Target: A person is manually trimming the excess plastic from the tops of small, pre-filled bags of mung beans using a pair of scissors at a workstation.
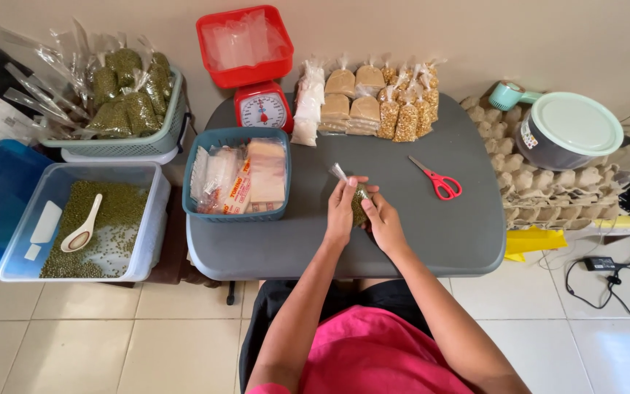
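A small clear bag of green beans (pixel 359 203) is gripped by the left hand (pixel 342 213) and right hand (pixel 383 221) above the grey table's (pixel 446 233) middle. Bare surface is left toward the near edge; red scissors (pixel 437 179) lie just right.

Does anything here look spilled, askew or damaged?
Nothing stands out. Both hands, left hand and right hand, hold a small bag of green beans over the grey table; red scissors lie flat, and no beans are spilled.
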